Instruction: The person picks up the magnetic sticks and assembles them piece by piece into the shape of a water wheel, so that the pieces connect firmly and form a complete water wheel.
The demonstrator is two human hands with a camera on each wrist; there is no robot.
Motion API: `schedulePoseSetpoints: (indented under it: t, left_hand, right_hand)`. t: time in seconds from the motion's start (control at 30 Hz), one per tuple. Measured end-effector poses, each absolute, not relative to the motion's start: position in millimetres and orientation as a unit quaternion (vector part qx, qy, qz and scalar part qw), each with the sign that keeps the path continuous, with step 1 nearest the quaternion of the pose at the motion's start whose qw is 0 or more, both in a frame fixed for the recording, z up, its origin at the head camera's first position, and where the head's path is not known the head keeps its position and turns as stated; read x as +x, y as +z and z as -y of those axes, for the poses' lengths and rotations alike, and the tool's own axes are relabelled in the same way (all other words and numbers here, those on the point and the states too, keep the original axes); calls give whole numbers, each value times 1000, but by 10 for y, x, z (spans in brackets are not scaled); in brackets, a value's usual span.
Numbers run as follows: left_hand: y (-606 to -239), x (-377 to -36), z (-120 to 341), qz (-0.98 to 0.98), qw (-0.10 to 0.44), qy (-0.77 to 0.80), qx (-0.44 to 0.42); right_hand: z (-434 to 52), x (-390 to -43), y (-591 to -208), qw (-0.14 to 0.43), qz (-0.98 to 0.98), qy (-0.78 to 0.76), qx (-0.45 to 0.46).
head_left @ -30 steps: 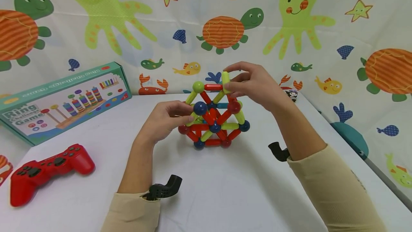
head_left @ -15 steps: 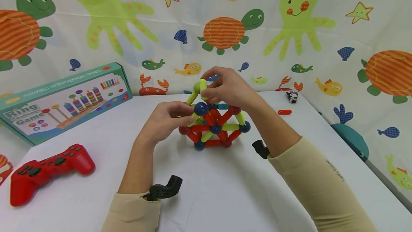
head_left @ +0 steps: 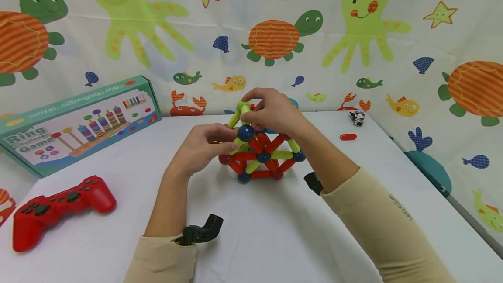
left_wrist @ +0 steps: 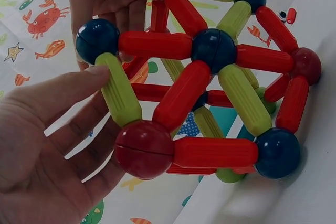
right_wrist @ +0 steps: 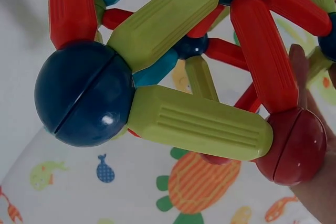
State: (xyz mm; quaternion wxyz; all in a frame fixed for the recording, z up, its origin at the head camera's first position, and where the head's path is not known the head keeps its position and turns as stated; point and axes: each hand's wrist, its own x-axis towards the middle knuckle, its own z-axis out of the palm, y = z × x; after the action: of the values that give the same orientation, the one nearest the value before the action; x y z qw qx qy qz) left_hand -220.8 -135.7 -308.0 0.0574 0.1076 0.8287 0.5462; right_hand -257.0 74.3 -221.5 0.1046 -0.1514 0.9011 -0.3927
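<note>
A structure of coloured rods and balls [head_left: 263, 157] stands on the white table [head_left: 251, 239], its red, green and blue parts linked into a frame. On its left side, my left hand [head_left: 198, 147] pinches a green rod [left_wrist: 121, 90] that runs between a blue ball [left_wrist: 98, 40] and a red ball [left_wrist: 144, 149]. My right hand [head_left: 277, 110] holds another green rod [head_left: 245, 108] at the top, beside the green ball [head_left: 241, 106] and above a blue ball [head_left: 246, 133]. Whether that rod's lower end touches the blue ball cannot be told. My right fingers hide the structure's upper back.
A loose red rod [head_left: 348, 136] and a small black-and-white figure [head_left: 357, 118] lie at the back right. On the left are a red game controller [head_left: 64, 208] and a green ring game box [head_left: 80, 125]. A sea-animal cloth [head_left: 232, 3] hangs behind the table.
My right hand has moved left and slightly down with the green rod, from the structure's upper right to its upper left. The loose red rod has come into view. My left hand stays put.
</note>
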Motion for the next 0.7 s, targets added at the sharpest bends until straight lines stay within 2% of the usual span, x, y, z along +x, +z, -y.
schedulePoseSetpoints:
  t: [0.33, 0.7]
  left_hand:
    - [-3088, -2213, 1356, -828, 52, 546, 112]
    - [-3087, -2199, 1357, -826, 46, 549, 117]
  right_hand:
    - [-732, -2577, -2226, 100, -912, -356, -178]
    - [-744, -2586, -2211, 126, -911, -342, -193]
